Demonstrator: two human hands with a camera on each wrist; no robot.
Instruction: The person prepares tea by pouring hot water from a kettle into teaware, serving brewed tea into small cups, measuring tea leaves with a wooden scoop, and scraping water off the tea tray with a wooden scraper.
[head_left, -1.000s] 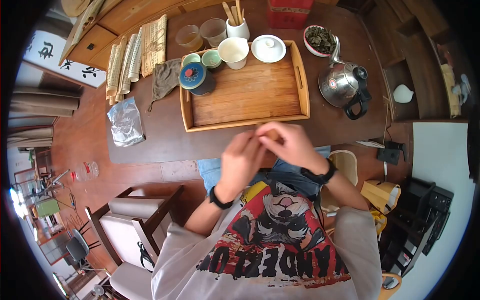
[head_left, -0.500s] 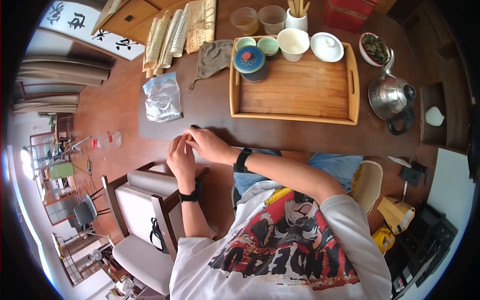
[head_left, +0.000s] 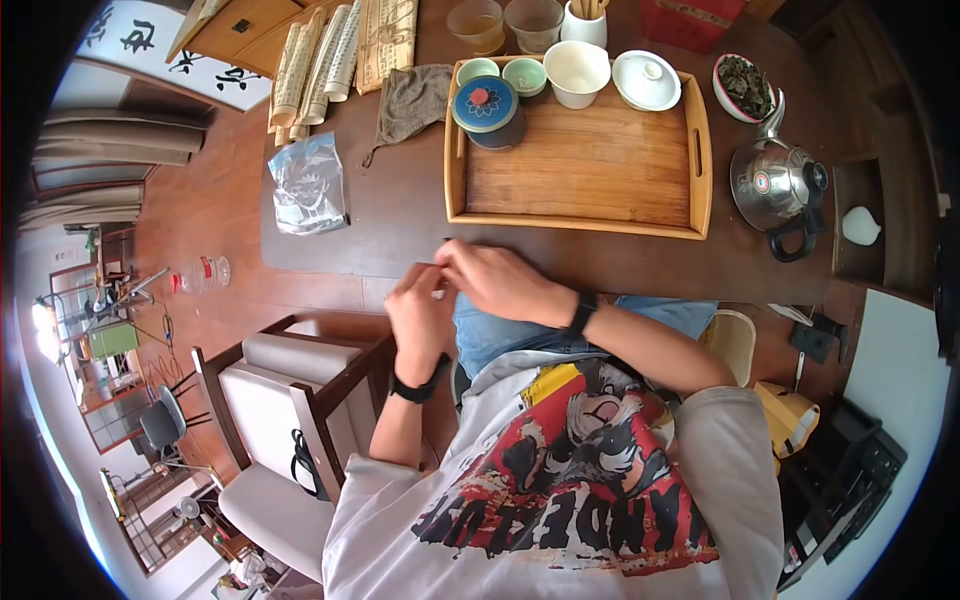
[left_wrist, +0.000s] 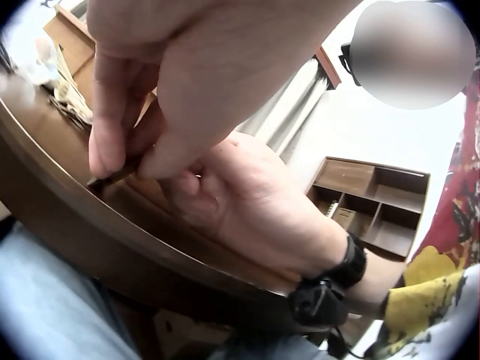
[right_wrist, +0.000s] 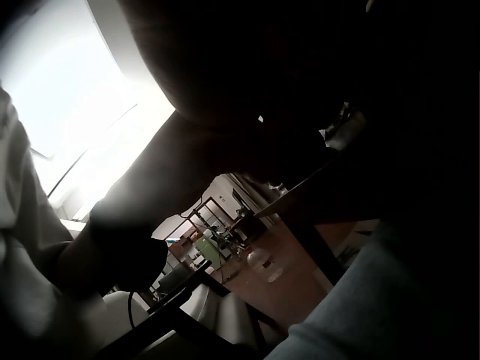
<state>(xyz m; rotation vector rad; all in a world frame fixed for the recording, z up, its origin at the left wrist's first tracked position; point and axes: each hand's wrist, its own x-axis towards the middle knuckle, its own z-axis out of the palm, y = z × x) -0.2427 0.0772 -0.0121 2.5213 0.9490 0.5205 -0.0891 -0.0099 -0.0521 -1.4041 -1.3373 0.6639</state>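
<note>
Both hands meet above the table's front edge, left of the tray's middle. In the left wrist view, the left hand pinches a small, thin, dark piece between thumb and fingers. Its kind I cannot tell, as fingers cover most of it. Behind the left thumb, the right hand has its fingers curled in close at the same piece. Seen from the head, the left hand lies lower and the right hand reaches across from the right, fingertips together. The right wrist view is mostly dark.
A wooden tray carries a blue-lidded jar, green cups, a white pitcher and a lidded bowl. Right of it stand a steel kettle and a bowl of dark leaves. A plastic bag and cloth lie left.
Both hands first went left toward the plastic bag's side of the table edge, then came partway back right. They stay together throughout, and the head view shifted with them.
</note>
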